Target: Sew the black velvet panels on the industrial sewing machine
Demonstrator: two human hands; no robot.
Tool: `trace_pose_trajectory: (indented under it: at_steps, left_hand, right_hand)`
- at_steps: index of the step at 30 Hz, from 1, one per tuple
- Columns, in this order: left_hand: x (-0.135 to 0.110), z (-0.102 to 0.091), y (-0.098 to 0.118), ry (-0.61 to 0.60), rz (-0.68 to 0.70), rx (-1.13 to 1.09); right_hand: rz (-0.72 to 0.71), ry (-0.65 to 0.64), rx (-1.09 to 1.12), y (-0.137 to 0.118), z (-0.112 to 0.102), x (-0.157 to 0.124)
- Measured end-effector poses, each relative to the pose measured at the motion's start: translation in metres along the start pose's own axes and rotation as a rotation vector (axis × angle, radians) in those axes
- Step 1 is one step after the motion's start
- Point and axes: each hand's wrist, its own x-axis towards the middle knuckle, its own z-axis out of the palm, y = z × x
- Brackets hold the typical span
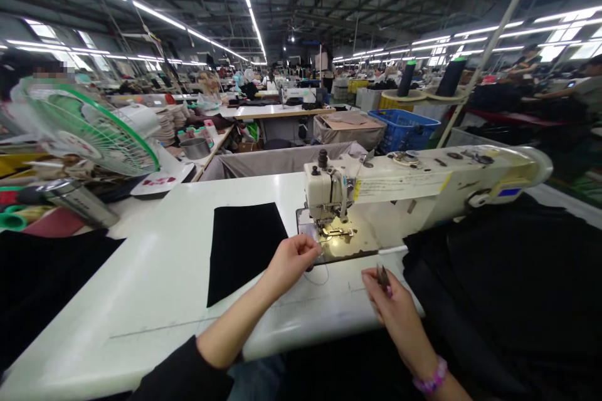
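Note:
My left hand [297, 259] is closed in a pinch on a thin thread [320, 281] at the front left of the needle plate [345, 249]. The thread loops down onto the white table. Over the plate stands the head of a sewing machine [324, 191], its lamp lit. To the right, my right hand [392, 304] is wrapped round small thread snips [382, 276], blades pointing up. Left of the machine a black fabric piece [247, 244] lies flat on the table. Dark fabric [512, 288] is heaped right of my right hand.
A green and white fan [94, 131] and a steel flask [78, 200] stand at the left, near more black fabric [42, 282]. Behind the machine are a blue basket [404, 131] and thread cones [450, 80]. Other people sit farther off on the right.

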Motion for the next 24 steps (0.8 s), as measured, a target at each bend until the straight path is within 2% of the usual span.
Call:
trace_pose_trajectory:
  at_steps: [6, 12, 15, 20, 22, 24]
  left_hand:
    - [-0.036, 0.039, 0.015, -0.156, 0.043, -0.047]
    - [-0.071, 0.075, 0.027, -0.395, -0.096, -0.246]
    - [-0.084, 0.089, 0.018, -0.491, -0.177, -0.37]
    - [-0.099, 0.107, -0.01, -0.599, -0.312, -0.48]
    - [-0.102, 0.11, -0.015, -0.61, -0.339, -0.503]
    - [-0.104, 0.11, -0.015, -0.572, -0.36, -0.508]
  right_hand:
    - [0.128, 0.156, 0.21, -0.004, 0.003, -0.004]
    - [0.099, 0.22, 0.355, -0.009, 0.002, -0.005]
    - [0.086, 0.212, 0.384, -0.012, 0.002, -0.006]
    - [0.06, 0.158, 0.436, -0.01, -0.001, -0.005]
    - [0.065, 0.146, 0.458, -0.008, -0.003, -0.005]
    - [0.064, 0.139, 0.482, -0.007, -0.004, -0.005]
